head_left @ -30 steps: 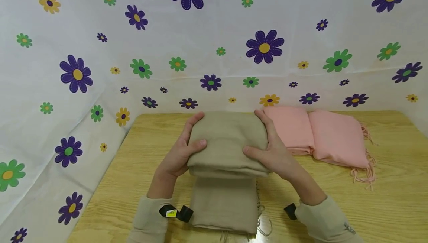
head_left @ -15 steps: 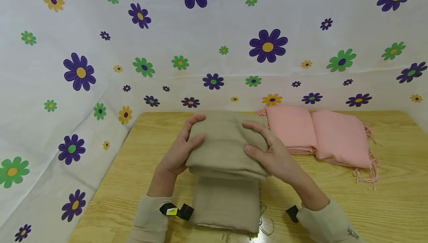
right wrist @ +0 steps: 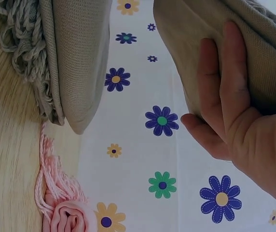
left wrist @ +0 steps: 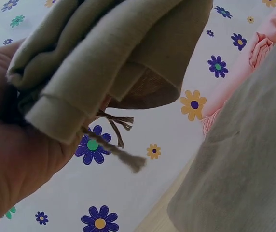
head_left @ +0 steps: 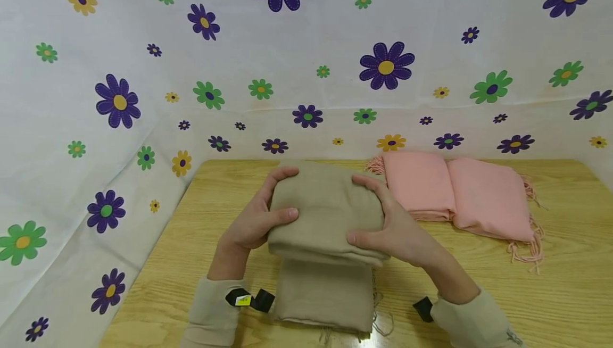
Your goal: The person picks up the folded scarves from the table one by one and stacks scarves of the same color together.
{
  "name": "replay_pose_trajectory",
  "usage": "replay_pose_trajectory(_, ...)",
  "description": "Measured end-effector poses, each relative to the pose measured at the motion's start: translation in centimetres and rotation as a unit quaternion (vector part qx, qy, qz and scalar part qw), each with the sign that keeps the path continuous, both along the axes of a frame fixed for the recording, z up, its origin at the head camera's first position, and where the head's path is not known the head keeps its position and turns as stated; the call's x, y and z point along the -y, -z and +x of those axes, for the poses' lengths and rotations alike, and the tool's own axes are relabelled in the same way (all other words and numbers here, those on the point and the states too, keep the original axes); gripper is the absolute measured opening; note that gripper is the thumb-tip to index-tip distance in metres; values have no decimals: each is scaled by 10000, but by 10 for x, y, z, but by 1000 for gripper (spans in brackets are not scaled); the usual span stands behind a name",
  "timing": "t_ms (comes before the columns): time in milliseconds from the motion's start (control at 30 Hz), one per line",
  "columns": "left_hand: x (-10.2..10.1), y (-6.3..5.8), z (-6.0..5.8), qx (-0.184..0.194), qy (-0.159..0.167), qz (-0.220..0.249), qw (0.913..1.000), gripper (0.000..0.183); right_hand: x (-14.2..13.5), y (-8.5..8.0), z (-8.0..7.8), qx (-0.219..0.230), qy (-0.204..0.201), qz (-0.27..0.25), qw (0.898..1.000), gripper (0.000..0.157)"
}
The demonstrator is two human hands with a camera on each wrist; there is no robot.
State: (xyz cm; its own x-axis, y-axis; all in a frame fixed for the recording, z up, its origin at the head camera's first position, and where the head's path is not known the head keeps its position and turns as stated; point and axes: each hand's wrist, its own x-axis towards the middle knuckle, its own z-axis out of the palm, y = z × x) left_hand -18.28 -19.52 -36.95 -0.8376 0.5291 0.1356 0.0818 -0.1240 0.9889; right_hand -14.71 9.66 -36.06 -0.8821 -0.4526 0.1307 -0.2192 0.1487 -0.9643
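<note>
Both hands grip a thick folded beige scarf [head_left: 325, 215] by its two sides. My left hand [head_left: 254, 220] has its thumb on top and its fingers round the far left edge; the left wrist view shows the folded layers and a few twisted tassels [left wrist: 116, 128]. My right hand [head_left: 402, 231] holds the right side, thumb toward the front, fingers spread over the cloth. Below, partly hidden by the held one, a second folded beige scarf [head_left: 325, 295] lies on the table with fringe at its right. In the right wrist view a gap separates the held scarf from beige cloth [right wrist: 80, 58] on the table.
Two folded pink pieces with fringe, a left one [head_left: 419, 183] and a right one [head_left: 488, 196], lie side by side at the back right of the wooden table [head_left: 565, 284]. A white flowered cloth [head_left: 311, 29] hangs behind and along the left.
My right fingers have shifted inward from the far right corner onto the scarf's top, and the right thumb sits lower. The held scarf has tilted slightly, and the head view has shifted a little.
</note>
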Motion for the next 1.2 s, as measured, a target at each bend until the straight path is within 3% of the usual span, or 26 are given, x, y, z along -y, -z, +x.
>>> replay_pose_trajectory(133, 1, 1, 1, -99, 164, 7, 9998, 71, 0, 0, 1, 21, -50, -15, 10000, 96)
replay_pose_trajectory(267, 1, 4, 2, -216, 123, -113, 9996, 72, 0, 2, 3, 9, -9, 36, 10000, 97)
replay_pose_trajectory(500, 1, 9, 6, 73, -457, -561, 9973, 36, 4, 8, 9, -220, -17, 93, 9997, 83)
replay_pose_trajectory(700, 1, 9, 10, 303, -321, -534, 9976, 30, 3, 14, 17, 36, 32, 46, 10000, 87)
replay_pose_trajectory(1200, -3, 17, 13, -111, 282, -499, 9983, 63, -1, 24, 35, 379, 220, 326, 9985, 89)
